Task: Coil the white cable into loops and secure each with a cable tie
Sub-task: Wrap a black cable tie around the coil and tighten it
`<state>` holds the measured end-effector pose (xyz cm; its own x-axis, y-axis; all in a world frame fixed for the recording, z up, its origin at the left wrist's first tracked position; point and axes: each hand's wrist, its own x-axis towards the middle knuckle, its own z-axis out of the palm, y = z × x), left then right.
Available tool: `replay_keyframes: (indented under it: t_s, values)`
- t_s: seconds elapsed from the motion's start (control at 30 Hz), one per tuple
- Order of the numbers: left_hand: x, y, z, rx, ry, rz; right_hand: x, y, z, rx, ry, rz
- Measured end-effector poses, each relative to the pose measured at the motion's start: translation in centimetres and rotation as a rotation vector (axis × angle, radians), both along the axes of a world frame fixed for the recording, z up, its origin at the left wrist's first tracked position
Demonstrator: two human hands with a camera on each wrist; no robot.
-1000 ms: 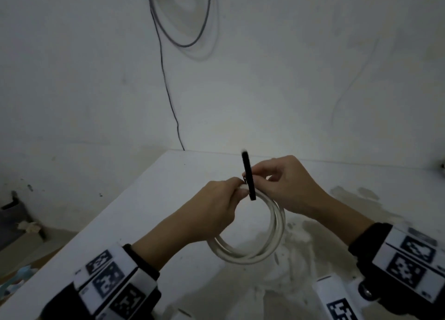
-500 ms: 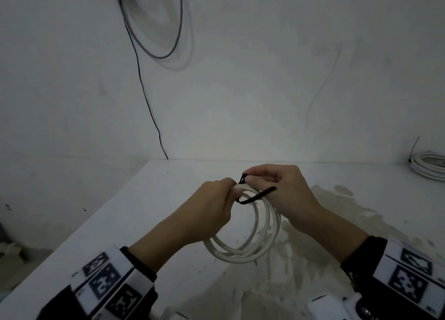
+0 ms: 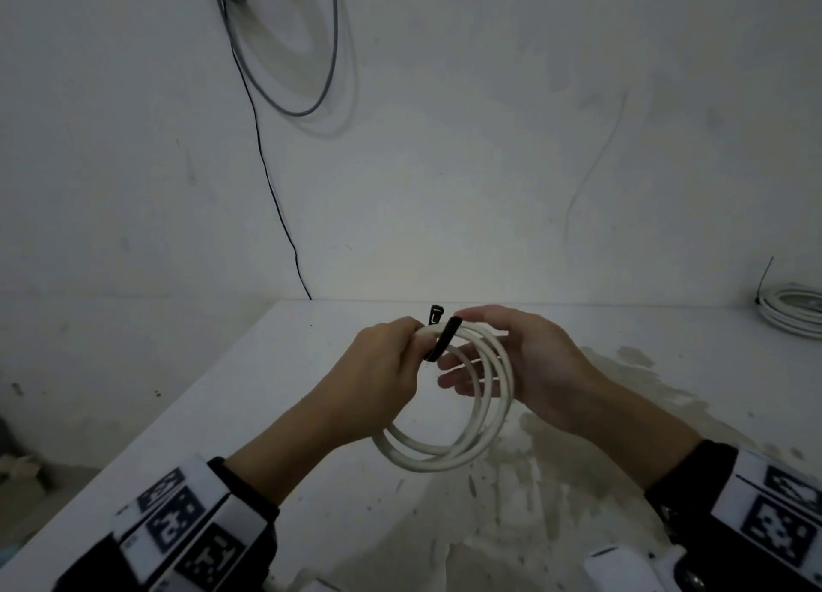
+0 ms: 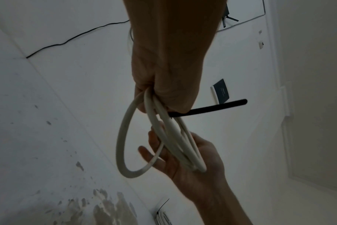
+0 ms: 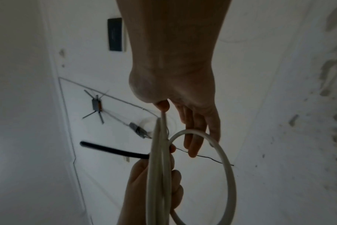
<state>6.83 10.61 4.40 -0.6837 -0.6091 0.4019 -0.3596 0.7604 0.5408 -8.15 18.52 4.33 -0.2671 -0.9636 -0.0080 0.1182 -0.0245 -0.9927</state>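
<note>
While pinched by the left hand [image 3: 382,369]: round white cable [image 3: 449,453] loops, black tie [image 3: 442,340] (right hand [image 3: 525,369] fingers relaxed).

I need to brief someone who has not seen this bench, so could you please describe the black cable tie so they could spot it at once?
Start at the white table; above its middle the left hand grips a coil of white cable. The black cable tie crosses the coil's top beside that hand's fingers. It is the only dark strap there, one free end sticking out past the pale loops.
</note>
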Motion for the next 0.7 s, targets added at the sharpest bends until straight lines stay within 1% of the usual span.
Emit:
replay_keyframes:
  t_s: [0.07,0.13,0.2,0.23,0.3,0.37,0.47,0.57,0.63,0.7]
  values:
    - [0.1,-0.2,0.3,0.022,0.048,0.019,-0.1,0.4,-0.1,0.112,-0.098,0.058]
    - [0.2,-0.5,0.6,0.009,0.077,0.047,-0.2,0.8,-0.2,0.184,-0.14,0.115]
    - [0.4,-0.8,0.7,-0.05,0.054,0.069,0.0,1.3,-0.1,0.161,-0.16,0.141]
    - [0.4,-0.9,0.6,-0.09,0.023,0.075,0.2,1.4,0.0,0.124,-0.14,0.131]
    - [0.3,-1.1,0.1,-0.164,-0.061,0.082,0.5,1.3,0.1,0.043,-0.006,0.056]
    - [0.1,-1.2,-0.6,-0.192,-0.125,0.085,0.9,1.0,-0.1,-0.029,0.151,-0.04]
    - [-0.3,-1.1,-1.1,-0.191,-0.109,0.085,1.7,0.7,-0.5,-0.087,0.337,-0.122]
    - [-0.6,-0.6,-1.3,-0.188,-0.092,0.057,2.0,0.4,-0.8,-0.14,0.462,-0.144]
    - [-0.7,-0.3,-1.8,-0.145,-0.09,0.022,1.8,0.1,-1.0,-0.168,0.499,-0.132]
    - [-0.9,-0.2,-2.8,-0.074,-0.104,-0.012,1.3,0.0,-1.9,-0.15,0.518,-0.096]
